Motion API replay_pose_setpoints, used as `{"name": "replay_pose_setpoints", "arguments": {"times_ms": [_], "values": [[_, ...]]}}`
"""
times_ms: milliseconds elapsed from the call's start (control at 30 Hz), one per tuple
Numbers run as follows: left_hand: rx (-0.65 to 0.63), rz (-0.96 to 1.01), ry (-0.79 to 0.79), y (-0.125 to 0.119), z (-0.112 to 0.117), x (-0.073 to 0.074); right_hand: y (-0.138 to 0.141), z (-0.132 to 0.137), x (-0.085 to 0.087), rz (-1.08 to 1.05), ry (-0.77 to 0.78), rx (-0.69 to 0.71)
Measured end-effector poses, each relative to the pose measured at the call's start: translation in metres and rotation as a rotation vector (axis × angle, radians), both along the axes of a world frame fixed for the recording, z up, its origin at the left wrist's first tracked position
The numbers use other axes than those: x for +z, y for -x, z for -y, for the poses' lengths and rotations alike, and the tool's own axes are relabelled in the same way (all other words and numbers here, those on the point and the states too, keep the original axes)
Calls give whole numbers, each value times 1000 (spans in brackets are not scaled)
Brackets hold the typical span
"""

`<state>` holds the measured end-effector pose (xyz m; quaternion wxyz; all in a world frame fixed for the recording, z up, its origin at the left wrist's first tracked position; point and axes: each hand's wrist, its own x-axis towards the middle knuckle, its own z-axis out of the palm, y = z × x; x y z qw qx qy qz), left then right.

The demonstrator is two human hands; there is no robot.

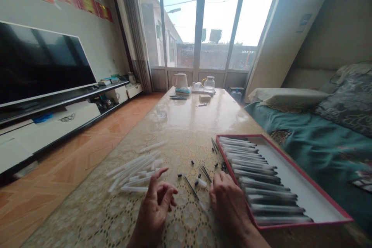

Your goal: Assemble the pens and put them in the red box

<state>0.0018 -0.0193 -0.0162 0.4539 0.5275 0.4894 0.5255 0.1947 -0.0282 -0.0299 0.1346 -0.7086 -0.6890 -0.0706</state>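
Observation:
My left hand [158, 197] is over the patterned tabletop, index finger stretched out and the other fingers loosely bent; nothing shows in it. Clear plastic pen barrels [135, 168] lie in a loose pile just beyond it. My right hand [228, 197] rests by the left wall of a red-rimmed box [316, 190], back up, fingers curled under, so their tips and anything in them are hidden. Between my hands lie a dark pen refill [191, 187] and a small clear cap [202, 182]. More refills [206, 173] and small black plugs [192, 162] are scattered nearby.
Inside the box, several pens [258, 168] lie in a row. Farther along the table [186, 124] stand a drinking glass [161, 111], a small box [205, 98], a kettle [180, 80] and a glass jug [209, 84]. A sofa [299, 131] borders the right side.

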Motion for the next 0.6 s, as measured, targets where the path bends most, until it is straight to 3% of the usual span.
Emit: {"name": "replay_pose_setpoints", "arguments": {"times_ms": [200,367,467,600], "values": [[-139,206,197,10,-11,2,-6,3,4,-279,-121,94],[28,391,213,14,-16,2,4,9,14,-595,-130,214],[86,556,321,16,-17,3,8,14,19,-640,-170,212],[122,604,370,14,-18,3,8,20,21,-611,-199,234]]}}
